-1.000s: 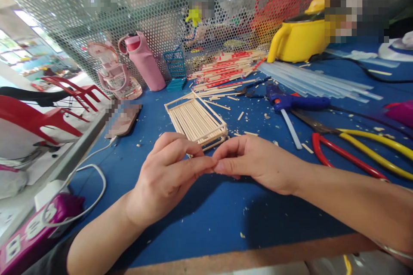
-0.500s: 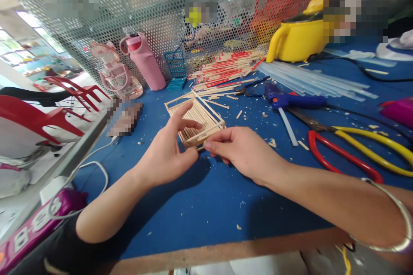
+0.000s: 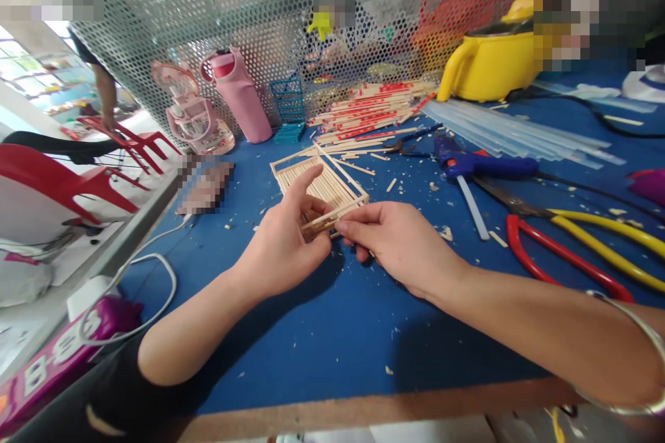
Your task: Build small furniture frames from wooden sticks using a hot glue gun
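A small tray of wooden sticks (image 3: 325, 180) rests on the blue tabletop, with a slatted floor and thin stick rails around it. My left hand (image 3: 283, 239) reaches over its near left side, index finger raised, the thumb and other fingers closed about the near rail. At the near right corner, the thumb and fingers of my right hand (image 3: 395, 242) pinch the frame. Whether a separate small piece lies between those fingertips is hidden.
Chopsticks with red wrappers (image 3: 368, 111) lie behind the tray. To the right are a blue glue gun (image 3: 483, 165), clear glue sticks (image 3: 514, 128), large scissors (image 3: 545, 213) and a yellow pot (image 3: 493, 66). Pink bottles (image 3: 242, 100) stand back left; a purple power strip (image 3: 77, 353) is near left.
My left fingers have drawn in closer around the tray's near rail. My right hand keeps its pinch at the corner. A person's arm has come into view by the red chairs.
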{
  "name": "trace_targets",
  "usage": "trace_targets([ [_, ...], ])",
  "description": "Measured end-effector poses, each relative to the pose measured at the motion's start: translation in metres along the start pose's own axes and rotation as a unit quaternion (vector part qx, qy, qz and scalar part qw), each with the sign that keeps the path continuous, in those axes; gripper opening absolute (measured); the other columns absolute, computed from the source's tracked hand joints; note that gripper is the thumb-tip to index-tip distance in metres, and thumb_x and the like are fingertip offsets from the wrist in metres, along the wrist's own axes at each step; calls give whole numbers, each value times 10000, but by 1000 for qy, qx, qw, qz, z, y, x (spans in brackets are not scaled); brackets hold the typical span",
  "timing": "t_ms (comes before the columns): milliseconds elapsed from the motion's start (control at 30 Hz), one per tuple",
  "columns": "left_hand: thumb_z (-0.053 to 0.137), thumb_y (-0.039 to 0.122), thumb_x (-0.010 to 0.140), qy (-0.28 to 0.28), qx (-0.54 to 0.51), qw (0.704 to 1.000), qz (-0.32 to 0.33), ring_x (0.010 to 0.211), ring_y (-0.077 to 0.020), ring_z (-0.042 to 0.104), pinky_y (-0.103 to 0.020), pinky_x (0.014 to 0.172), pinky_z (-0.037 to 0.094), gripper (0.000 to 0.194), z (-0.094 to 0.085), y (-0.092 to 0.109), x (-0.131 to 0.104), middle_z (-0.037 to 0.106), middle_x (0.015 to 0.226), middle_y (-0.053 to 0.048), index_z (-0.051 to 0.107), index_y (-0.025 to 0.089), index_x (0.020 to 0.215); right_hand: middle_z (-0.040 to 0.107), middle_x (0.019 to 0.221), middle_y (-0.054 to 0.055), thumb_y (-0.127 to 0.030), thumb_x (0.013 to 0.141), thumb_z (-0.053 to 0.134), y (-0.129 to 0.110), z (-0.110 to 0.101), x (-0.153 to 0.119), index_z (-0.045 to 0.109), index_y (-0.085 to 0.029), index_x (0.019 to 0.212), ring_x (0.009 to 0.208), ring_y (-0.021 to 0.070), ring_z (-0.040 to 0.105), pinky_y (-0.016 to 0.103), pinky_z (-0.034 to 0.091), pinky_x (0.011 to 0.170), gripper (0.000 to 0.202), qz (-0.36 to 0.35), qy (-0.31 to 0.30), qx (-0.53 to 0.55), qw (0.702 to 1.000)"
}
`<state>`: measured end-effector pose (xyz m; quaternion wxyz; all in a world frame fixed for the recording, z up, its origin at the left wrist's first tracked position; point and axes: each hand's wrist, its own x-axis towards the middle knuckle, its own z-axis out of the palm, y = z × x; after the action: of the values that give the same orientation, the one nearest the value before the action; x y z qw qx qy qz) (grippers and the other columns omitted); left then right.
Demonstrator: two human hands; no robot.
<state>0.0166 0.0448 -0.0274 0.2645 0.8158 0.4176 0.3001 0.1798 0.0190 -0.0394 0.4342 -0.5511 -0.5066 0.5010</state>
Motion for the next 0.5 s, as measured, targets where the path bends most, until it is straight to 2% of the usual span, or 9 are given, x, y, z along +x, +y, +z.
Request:
trace_targets([
  [500,596,79,749,31,-40,999,12,746,-130,649,-252,659,525,763,4,-2,0,642,922,-23,281,242,1424,597,610,-12,-216,802,620,-4,1,0,666,-146,704,431,53,470,191,364,405,129,10,-5,25,1000],
])
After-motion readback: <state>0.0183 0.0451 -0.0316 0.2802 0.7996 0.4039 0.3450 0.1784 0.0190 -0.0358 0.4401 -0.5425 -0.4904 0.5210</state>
